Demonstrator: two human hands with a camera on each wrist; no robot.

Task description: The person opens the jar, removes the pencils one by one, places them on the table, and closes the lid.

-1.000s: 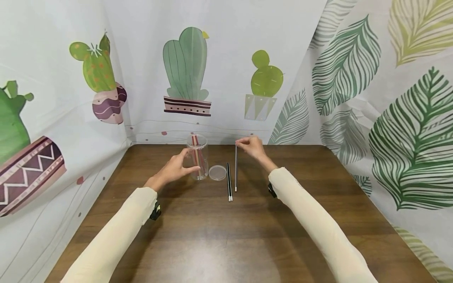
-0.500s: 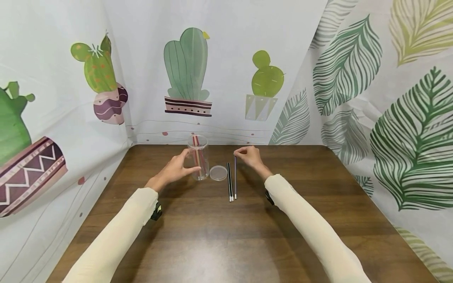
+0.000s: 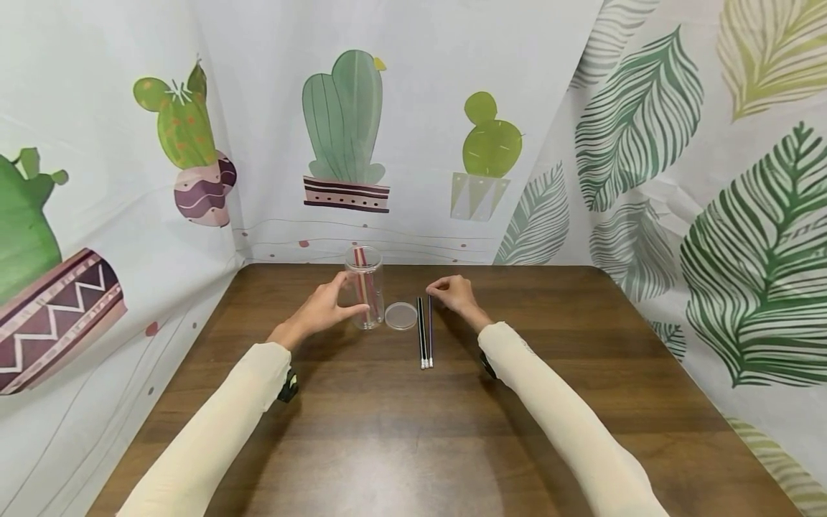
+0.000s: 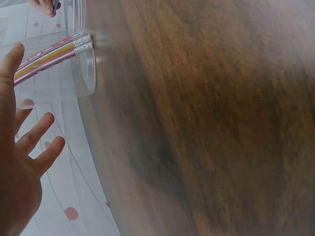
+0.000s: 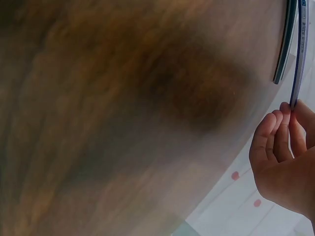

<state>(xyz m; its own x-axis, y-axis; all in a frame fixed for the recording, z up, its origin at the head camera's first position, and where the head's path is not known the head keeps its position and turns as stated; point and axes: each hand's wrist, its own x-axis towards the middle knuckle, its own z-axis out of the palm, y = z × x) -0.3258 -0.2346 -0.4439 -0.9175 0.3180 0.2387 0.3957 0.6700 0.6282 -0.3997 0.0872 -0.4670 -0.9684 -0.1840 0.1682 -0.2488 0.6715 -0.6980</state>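
My left hand (image 3: 323,304) holds a clear jar (image 3: 377,287) upright on the table, thumb on one side and forefinger on the other, the remaining fingers spread. Red, pink and yellow pencils (image 4: 54,55) lean inside the jar, their eraser ends at its bottom. My right hand (image 3: 454,294) pinches the far end of a blue-purple pencil (image 3: 431,334) between thumb and fingertips. That pencil lies low along the table, its white eraser end towards me. Close on its left, two black pencils (image 3: 423,334) lie parallel, their eraser ends level with it.
A round clear lid (image 3: 401,316) lies flat between the jar and the pencils. The brown wooden table (image 3: 400,424) reaches back to a hanging cloth (image 3: 413,143) printed with cacti and leaves.
My right hand has come down and slightly towards me, bringing the blue-purple pencil from a raised slant to lie alongside the black ones. The left hand and jar have stayed in place.
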